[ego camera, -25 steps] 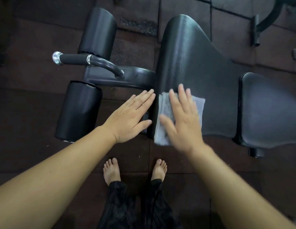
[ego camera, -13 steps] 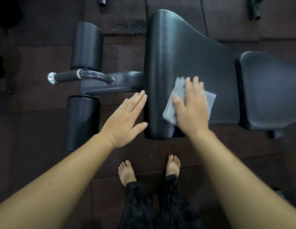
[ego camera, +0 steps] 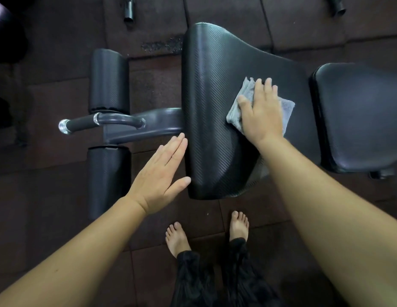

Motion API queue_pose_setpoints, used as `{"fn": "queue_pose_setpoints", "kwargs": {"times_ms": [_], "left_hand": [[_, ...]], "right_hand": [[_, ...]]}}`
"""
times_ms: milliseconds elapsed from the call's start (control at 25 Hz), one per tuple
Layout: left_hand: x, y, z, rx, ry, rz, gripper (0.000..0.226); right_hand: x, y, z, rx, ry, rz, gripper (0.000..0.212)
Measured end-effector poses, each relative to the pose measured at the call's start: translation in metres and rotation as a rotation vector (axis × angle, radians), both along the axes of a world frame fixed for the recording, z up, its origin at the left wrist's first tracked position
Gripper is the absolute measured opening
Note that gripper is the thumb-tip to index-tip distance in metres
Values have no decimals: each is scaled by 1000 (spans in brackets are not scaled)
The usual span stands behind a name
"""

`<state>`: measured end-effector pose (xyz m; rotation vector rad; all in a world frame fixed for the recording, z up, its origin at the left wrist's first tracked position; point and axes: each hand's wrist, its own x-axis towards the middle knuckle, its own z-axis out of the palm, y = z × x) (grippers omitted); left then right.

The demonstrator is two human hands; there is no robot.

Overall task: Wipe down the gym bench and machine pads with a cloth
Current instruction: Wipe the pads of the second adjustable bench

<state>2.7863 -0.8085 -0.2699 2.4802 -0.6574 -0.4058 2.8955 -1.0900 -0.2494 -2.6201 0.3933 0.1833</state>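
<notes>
Mostly hidden under the flat right hand [ego camera: 263, 111], the cloth [ego camera: 235, 116] lies on the bench pad [ego camera: 215, 96] — left hand [ego camera: 161, 173] flat, empty, at its left edge.

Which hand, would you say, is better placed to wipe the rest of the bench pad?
Right: the right hand presses the cloth flat on the pad; the left hand is bare, beside its edge.

Dim, soft overhead light; wide-angle bending, blurred edges.
</notes>
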Motion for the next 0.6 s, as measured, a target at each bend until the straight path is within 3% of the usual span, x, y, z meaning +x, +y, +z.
{"fn": "queue_pose_setpoints", "kwargs": {"times_ms": [200, 400, 600], "left_hand": [[0, 0, 3, 5, 11, 6, 82], [3, 3, 3, 18, -27, -13, 82], [2, 0, 6, 35, -21, -2, 81]], "right_hand": [[-72, 6, 1, 36, -70, 320, 77], [76, 6, 8, 12, -88, 378, 86], [43, -5, -5, 28, -214, 666, 72]]}}
